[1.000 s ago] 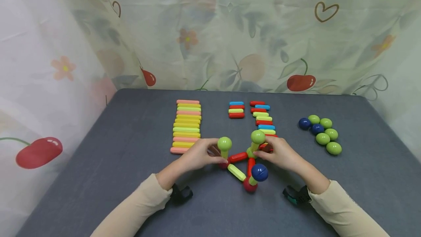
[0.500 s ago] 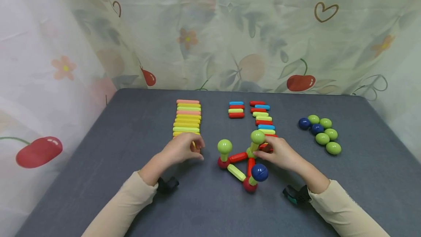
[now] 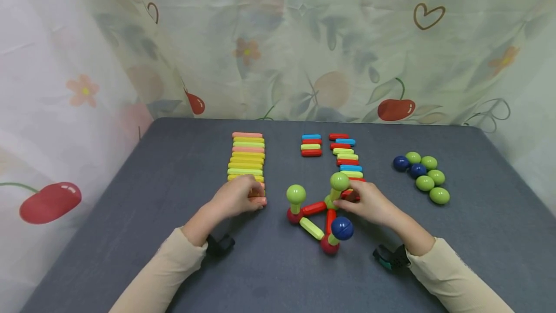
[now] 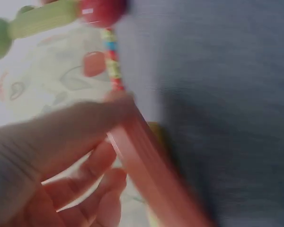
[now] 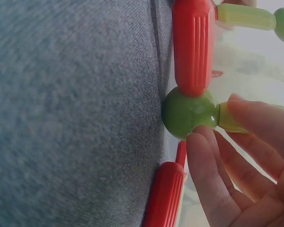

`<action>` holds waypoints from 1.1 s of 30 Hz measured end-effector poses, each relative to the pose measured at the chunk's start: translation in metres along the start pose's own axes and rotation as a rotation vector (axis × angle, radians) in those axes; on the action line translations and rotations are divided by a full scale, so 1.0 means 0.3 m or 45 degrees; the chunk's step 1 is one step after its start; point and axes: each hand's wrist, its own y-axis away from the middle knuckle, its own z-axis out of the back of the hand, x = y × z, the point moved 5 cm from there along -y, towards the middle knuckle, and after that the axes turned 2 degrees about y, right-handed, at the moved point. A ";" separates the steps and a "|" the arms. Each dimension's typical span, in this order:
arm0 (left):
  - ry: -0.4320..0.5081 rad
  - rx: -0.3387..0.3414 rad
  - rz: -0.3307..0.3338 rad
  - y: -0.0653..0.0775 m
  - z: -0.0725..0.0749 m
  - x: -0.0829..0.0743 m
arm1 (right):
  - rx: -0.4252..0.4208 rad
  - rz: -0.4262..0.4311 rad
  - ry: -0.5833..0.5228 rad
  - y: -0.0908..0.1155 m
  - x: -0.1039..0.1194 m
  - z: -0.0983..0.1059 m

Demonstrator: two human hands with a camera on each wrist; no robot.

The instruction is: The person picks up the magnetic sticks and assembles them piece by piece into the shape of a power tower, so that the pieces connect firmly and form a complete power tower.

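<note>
A triangle of magnetic sticks and balls stands mid-table in the head view, with red sticks (image 3: 313, 208) and a yellow-green stick (image 3: 312, 229) as its sides. Short uprights rise from its corners, topped by green balls (image 3: 296, 194) and a blue ball (image 3: 342, 228). My right hand (image 3: 367, 202) holds the back-right corner: the thumb is on the upright yellow-green stick (image 5: 226, 117), a fingertip on the green corner ball (image 5: 187, 113). My left hand (image 3: 234, 196), left of the triangle, pinches a pink magnetic stick (image 4: 154, 170) by its end at the near end of a row.
A long row of yellow, pink and green sticks (image 3: 246, 160) runs behind my left hand. Shorter red, blue and green sticks lie in a small stack (image 3: 311, 147) and a longer column (image 3: 347, 157) farther back. Loose green and blue balls (image 3: 424, 183) cluster at right.
My left hand has let go of the triangle's left corner, moved left to the stick row, and now pinches a pink stick there. The right hand keeps its hold.
</note>
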 end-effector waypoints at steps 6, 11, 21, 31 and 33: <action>0.583 -0.140 -0.139 -0.025 0.063 -0.070 | -0.002 0.007 0.006 0.001 0.001 0.001; 0.860 -0.148 -0.190 -0.091 0.039 -0.099 | -0.014 0.005 0.014 0.002 -0.003 0.001; 1.050 0.136 -0.132 -0.187 -0.085 -0.115 | -0.011 -0.003 0.005 -0.006 -0.002 -0.006; 1.074 0.240 -0.150 -0.213 -0.114 -0.129 | 0.002 -0.021 -0.010 -0.008 -0.008 -0.005; 1.085 0.258 -0.160 -0.217 -0.118 -0.134 | 0.003 -0.024 -0.011 -0.009 -0.008 -0.005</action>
